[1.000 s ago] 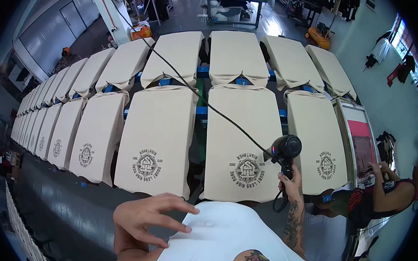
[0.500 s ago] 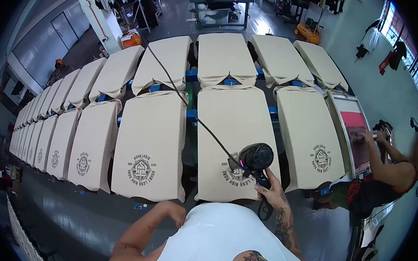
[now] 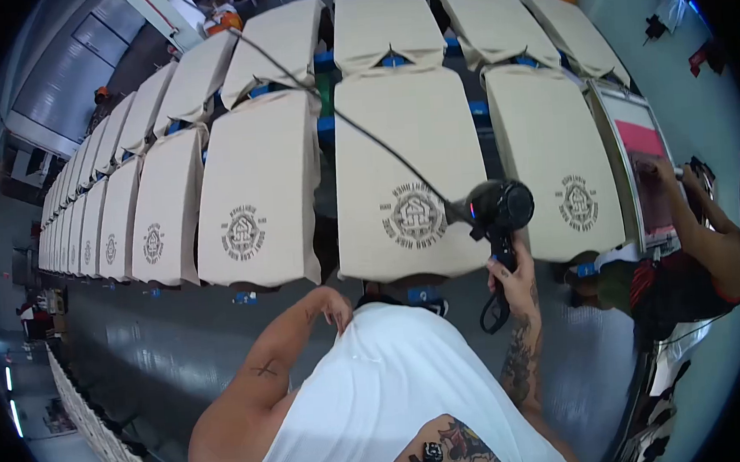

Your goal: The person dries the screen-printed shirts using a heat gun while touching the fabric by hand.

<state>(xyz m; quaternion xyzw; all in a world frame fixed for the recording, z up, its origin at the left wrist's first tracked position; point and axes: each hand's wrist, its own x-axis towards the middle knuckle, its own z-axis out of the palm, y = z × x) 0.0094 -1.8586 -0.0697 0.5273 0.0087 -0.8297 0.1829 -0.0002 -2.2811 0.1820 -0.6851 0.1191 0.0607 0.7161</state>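
Note:
My right hand point(image 3: 515, 275) is wrapped round the handle of a black blow dryer point(image 3: 501, 206), held over the gap between two cream shirts. Its black cord runs up and left across the printed shirt point(image 3: 406, 135) in front of me. That shirt lies flat on a board, with a round dark print point(image 3: 417, 215) near its lower edge. At the front of my white top point(image 3: 394, 348), my left hand point(image 3: 335, 308) touches the cloth with its fingers bent down and close together; whether it pinches the fabric is too small to tell.
Two rows of boards with cream shirts stretch left, such as the printed one point(image 3: 259, 187). At the right a co-worker point(image 3: 686, 271) has their hands at a framed screen point(image 3: 599, 132) with a pink area. Blue brackets point(image 3: 425, 294) show below the boards.
The dryer first moved left over the print, then back right off it. My left hand, earlier raised with fingers spread, has come down to my top. The view has tilted downward.

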